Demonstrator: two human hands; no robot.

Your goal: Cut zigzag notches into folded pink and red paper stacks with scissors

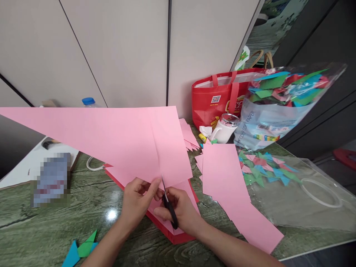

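I hold up a large pink paper sheet (116, 137) above the green table (83, 218). My left hand (137, 200) pinches the sheet's lower edge, fingers closed on it. My right hand (180, 211) grips black-handled scissors (168, 202), whose blades point up into the paper's bottom edge along a crease. Below my hands lies a red folder (178, 237) with more pink paper on it.
Cut pink strips (230, 185) lie to the right, beside small folded coloured pieces (264, 170) on clear plastic. Behind stand a red bag (217, 100), a white mug (225, 129) and a plastic bag of coloured paper (280, 100). Folded blue-green pieces (80, 250) lie front left.
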